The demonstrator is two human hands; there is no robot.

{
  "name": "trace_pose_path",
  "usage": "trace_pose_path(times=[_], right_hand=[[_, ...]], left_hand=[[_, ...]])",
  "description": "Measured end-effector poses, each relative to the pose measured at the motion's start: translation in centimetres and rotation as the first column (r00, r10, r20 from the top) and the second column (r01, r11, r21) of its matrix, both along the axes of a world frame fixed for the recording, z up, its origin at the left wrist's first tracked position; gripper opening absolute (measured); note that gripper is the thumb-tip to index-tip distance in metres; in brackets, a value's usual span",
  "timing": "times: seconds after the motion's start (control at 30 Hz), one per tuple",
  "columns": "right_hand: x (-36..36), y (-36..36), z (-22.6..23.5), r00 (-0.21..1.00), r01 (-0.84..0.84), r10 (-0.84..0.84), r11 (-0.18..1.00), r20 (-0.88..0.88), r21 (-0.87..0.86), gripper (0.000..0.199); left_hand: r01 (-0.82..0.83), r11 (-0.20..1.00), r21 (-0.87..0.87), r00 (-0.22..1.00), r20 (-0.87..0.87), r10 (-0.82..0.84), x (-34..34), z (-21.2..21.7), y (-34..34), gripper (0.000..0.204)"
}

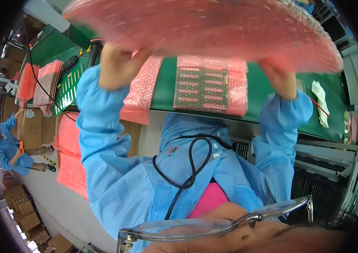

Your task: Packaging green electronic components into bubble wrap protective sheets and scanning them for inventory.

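Both my arms are raised, holding up a wide sheet of pink bubble wrap (212, 31) that is smeared by motion. My left hand (122, 65) grips its lower left edge, the thumb in front. Toward the lower right edge my right hand (280, 76) is closed on the same sheet, its fingers partly blurred. Under the sheet, a panel of green circuit boards (202, 87) lies on the green table mat (166, 90), with pink bubble wrap (238, 92) beneath it and along its right side. Whether anything is inside the raised wrap cannot be made out.
More pink bubble wrap (143, 90) hangs over the table edge at left. Wrapped stacks (46, 84), a green slotted board (67, 90) and a black cable (40, 82) lie farther left. A white glove (320, 99) rests at right. A co-worker (8, 143) stands by cartons (33, 130).
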State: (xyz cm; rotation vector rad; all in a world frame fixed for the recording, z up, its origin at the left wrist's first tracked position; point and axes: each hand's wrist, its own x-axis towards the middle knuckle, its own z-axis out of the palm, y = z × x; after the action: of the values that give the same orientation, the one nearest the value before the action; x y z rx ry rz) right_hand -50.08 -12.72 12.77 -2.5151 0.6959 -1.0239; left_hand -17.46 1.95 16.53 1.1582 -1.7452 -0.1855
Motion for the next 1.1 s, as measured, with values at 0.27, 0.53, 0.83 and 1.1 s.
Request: trace_pose_path(times=[0.27, 0.53, 0.83, 1.1], right_hand=[[1.8, -6.0, -4.8, 0.989, -0.143, 0.108, 0.871, -0.100, -0.470, 0.024], [3.3, -8.4, -12.4, 0.987, -0.061, -0.019, 0.876, -0.161, -0.479, 0.027], [2.5, -7.4, -13.2, 0.984, -0.046, -0.027, 0.916, -0.175, -0.399, 0.026], [2.4, -6.9, -13.4, 0.984, -0.032, -0.037, 0.926, -0.175, -0.376, 0.027]], left_hand=[[0.410, 0.904, -0.121, 0.677, 0.705, -0.213, 3.0, -8.5, -10.3, 0.035], [0.374, 0.907, -0.196, 0.670, 0.733, -0.118, 3.6, -17.3, -12.3, 0.039], [0.352, 0.928, -0.119, 0.652, 0.743, -0.152, 2.7, -17.2, -10.6, 0.041], [0.340, 0.940, 0.028, 0.740, 0.609, -0.286, 2.7, -17.9, -10.1, 0.040]])
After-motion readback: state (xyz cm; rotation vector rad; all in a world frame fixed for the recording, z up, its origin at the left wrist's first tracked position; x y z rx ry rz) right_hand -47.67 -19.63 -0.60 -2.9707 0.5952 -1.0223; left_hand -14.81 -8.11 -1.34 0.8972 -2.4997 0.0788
